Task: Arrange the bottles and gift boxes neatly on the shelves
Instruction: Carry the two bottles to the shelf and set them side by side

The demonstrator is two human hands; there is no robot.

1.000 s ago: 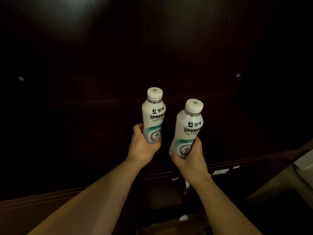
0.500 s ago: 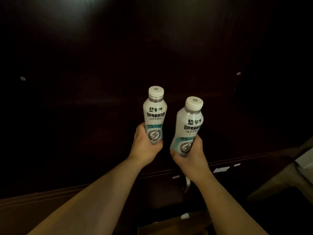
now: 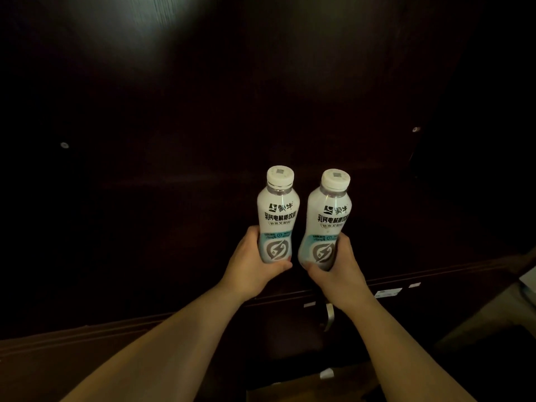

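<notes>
Two white drink bottles with white caps and grey-and-blue labels stand upright side by side inside a dark wooden shelf bay. My left hand (image 3: 255, 265) grips the lower part of the left bottle (image 3: 278, 213). My right hand (image 3: 336, 268) wraps the base of the right bottle (image 3: 329, 219), which leans slightly to the right. The bottles are close together with a narrow gap between them. Whether their bases rest on the shelf board (image 3: 145, 256) I cannot tell.
The dark shelf's front edge (image 3: 435, 274) carries small white price labels (image 3: 387, 293). Metal shelf pegs show on the left wall (image 3: 64, 145) and right wall (image 3: 416, 129). A cardboard box (image 3: 304, 384) lies below. A pale object (image 3: 528, 280) sits at the right edge.
Both hands have lowered the bottles slightly and brought them nearer to each other. The right bottle now stands more upright than before.
</notes>
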